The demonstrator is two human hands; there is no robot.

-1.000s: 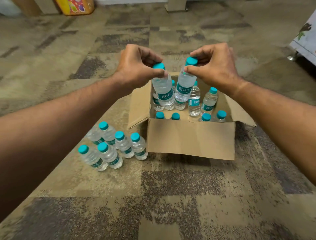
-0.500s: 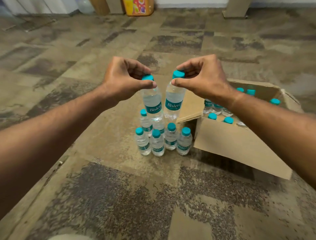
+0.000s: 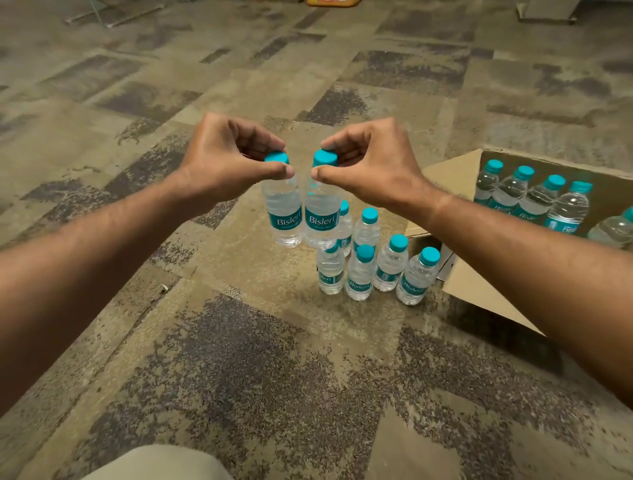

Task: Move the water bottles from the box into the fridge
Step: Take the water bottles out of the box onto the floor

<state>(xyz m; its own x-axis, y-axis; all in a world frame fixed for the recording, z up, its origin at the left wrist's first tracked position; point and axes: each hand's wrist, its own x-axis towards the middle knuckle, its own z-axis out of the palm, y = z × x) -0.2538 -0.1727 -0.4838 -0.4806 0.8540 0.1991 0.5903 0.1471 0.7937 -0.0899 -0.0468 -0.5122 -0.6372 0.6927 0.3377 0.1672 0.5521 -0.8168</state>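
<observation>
My left hand [image 3: 226, 161] pinches the teal cap of a small clear water bottle [image 3: 283, 212], which hangs upright above the floor. My right hand [image 3: 373, 161] holds a second water bottle [image 3: 321, 216] the same way, right beside the first. Both hang just left of and above a cluster of several bottles [image 3: 376, 267] standing on the carpet. The open cardboard box [image 3: 479, 291] lies at the right, with several more bottles [image 3: 534, 202] inside. No fridge is in view.
Patterned brown carpet [image 3: 239, 359] spreads all around. A yellow object [image 3: 332, 2] sits at the top edge, and a pale furniture base [image 3: 548, 13] at the top right. My knee [image 3: 161, 462] shows at the bottom edge.
Both hands have carried their bottles from above the box leftward to over the cluster on the floor. The box now sits farther right in view.
</observation>
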